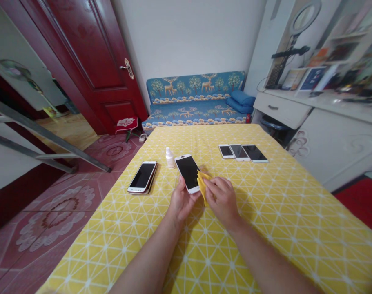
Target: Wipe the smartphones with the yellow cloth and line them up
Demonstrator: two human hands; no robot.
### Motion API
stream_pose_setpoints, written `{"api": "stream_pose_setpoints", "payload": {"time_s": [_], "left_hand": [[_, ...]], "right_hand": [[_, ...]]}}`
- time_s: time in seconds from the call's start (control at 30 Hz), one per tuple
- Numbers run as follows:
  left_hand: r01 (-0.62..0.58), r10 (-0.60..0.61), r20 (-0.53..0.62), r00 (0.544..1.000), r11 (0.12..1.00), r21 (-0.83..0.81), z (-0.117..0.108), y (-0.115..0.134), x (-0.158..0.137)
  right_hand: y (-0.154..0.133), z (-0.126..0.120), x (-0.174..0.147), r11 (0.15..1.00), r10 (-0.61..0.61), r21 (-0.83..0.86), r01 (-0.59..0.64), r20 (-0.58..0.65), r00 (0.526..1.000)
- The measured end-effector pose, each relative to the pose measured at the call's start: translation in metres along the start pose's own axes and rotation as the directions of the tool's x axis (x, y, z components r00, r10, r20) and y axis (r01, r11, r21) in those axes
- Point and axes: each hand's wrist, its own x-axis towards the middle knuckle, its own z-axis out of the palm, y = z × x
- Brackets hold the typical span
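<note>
Fingers [181, 183] of the left hand [179, 203] grip one white-framed rectangular smartphone [188, 172], its glass dark, over the yellow white-lined tablecloth [280, 183]. Right hand [224, 199] pinches one soft yellow cloth [203, 182] at the phone's 4 o'clock edge. Surrounding count: one white plastic bottle [170, 159], 10 o'clock; at least two stacked smartphones [143, 177], 9 o'clock; three dark-screened smartphones in a row [239, 152], 2 o'clock.

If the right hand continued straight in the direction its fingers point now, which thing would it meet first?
Beyond the yellow cloth it holds, the right hand would probably first meet the white-framed phone held in the left hand; the remaining gap is unclear from this view.
</note>
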Motion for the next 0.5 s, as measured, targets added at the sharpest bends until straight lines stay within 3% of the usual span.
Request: {"api": "stream_pose_setpoints", "payload": {"time_s": [0.1,0.27,0.4,0.5], "left_hand": [[-0.038,0.043,-0.058,0.997,0.995,0.091,-0.003,0.001,0.001],[-0.080,0.099,-0.063,0.993,0.962,0.262,-0.003,-0.004,-0.001],[-0.091,0.101,-0.006,0.995,0.919,0.383,0.001,-0.006,-0.004],[-0.015,0.025,-0.017,1.000,0.886,0.463,0.002,-0.004,-0.007]], "right_hand": [[0.009,0.000,-0.002,0.994,0.092,0.065,-0.089,-0.050,0.994],[0.008,-0.002,-0.003,0.938,0.199,0.303,-0.167,-0.079,0.977],[0.005,-0.009,0.001,0.934,0.232,0.313,-0.172,-0.164,0.959],[0.007,-0.015,0.004,0.929,0.291,0.303,-0.214,-0.238,0.926]]}}
